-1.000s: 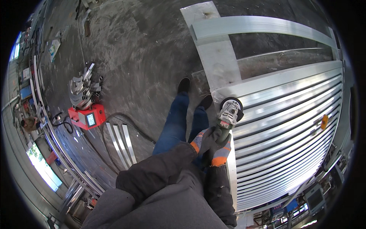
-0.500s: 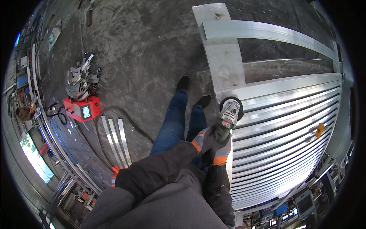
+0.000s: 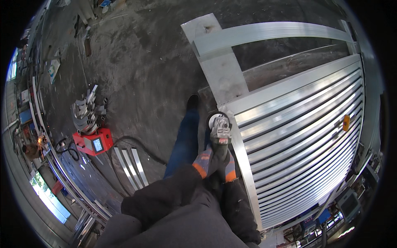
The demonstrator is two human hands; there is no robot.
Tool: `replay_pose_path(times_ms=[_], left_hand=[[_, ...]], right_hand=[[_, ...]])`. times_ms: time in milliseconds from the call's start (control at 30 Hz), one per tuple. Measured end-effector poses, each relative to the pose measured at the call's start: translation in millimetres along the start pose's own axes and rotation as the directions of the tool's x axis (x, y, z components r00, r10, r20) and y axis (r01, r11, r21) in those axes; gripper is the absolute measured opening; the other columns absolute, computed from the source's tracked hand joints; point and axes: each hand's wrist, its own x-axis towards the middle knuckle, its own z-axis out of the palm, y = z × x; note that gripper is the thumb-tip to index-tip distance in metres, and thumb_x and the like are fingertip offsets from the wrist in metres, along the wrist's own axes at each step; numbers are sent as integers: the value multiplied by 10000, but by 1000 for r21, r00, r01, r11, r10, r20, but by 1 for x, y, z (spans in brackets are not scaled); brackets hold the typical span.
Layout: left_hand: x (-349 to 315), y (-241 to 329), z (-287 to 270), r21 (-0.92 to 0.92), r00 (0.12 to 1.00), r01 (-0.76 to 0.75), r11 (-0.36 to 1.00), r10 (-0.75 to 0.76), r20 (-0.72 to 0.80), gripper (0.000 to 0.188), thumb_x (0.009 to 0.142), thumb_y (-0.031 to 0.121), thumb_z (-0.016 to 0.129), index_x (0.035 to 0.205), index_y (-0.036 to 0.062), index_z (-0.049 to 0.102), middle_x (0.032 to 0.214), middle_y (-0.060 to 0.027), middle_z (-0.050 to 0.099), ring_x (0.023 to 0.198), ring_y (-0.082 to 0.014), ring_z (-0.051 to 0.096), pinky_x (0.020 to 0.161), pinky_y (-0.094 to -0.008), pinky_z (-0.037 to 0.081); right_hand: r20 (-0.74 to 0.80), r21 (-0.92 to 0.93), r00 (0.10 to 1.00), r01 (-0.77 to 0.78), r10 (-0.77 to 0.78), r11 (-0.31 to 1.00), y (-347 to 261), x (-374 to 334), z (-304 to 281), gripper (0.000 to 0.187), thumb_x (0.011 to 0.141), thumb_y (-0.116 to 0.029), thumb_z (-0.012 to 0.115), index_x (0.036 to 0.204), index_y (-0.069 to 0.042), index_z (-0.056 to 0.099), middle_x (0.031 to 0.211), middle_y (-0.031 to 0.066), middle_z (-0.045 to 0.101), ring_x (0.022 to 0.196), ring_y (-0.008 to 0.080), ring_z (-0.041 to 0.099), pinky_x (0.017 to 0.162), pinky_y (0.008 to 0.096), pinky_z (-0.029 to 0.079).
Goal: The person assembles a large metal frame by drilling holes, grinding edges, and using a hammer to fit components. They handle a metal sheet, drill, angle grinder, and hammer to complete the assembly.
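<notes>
I hold an angle grinder (image 3: 221,129) with both gloved hands, its disc end pointing away from me. My left hand (image 3: 204,160) closes round the dark body from the left. My right hand (image 3: 228,166) grips it from the right; some fingers are hidden behind the tool. The grinder is beside the near-left corner of a silvery metal slatted panel (image 3: 285,89), over my leg and foot. From this angle I cannot tell whether the disc touches the frame edge. An orange-yellow block-shaped object (image 3: 346,122) sits on the slats at the far right.
A wide metal plate (image 3: 225,78) and a long metal bar (image 3: 269,32) extend beyond the panel. On the floor at left stand a red machine with a screen (image 3: 93,141), metal offcuts (image 3: 85,113), metal strips (image 3: 131,167) and a cable (image 3: 142,145). A person (image 3: 31,151) works near sparks.
The grinder and both hands have moved left, off the panel's corner to its outer side. My view has turned and shifted a little. Both hands keep their grip.
</notes>
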Motion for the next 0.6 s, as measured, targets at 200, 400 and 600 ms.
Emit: replay_pose_path(times_ms=[200, 400, 600], left_hand=[[7, 8, -15, 95, 997, 80, 992, -81, 16, 252, 940, 189, 501, 1121, 33, 579, 1014, -158, 657, 890, -311, 633, 796, -379, 503], [14, 9, -10, 323, 987, 46, 945, -93, 133, 284, 927, 244, 534, 1135, 60, 594, 1048, -164, 648, 943, -333, 622, 823, -404, 497], [7, 7, 10, 262, 998, -62, 963, 53, 41, 275, 931, 267, 541, 1083, 50, 614, 1046, -188, 640, 971, -353, 603, 839, -390, 476]], right_hand=[[34, 115, 996, 79, -83, 990, -54, 2, -9, 622, 855, -354, 647, 1337, -14, 452, 1204, 206, 599, 1103, 365, 593, 925, 394, 478], [-72, -5, 997, -12, 12, 1000, -52, -3, -11, 530, 855, -327, 657, 1274, -35, 515, 1148, 182, 635, 1094, 332, 613, 892, 383, 493], [-85, 105, 991, -96, 105, 990, -44, -16, -20, 483, 855, -339, 655, 1216, -37, 544, 1129, 196, 631, 1068, 361, 613, 884, 395, 493]])
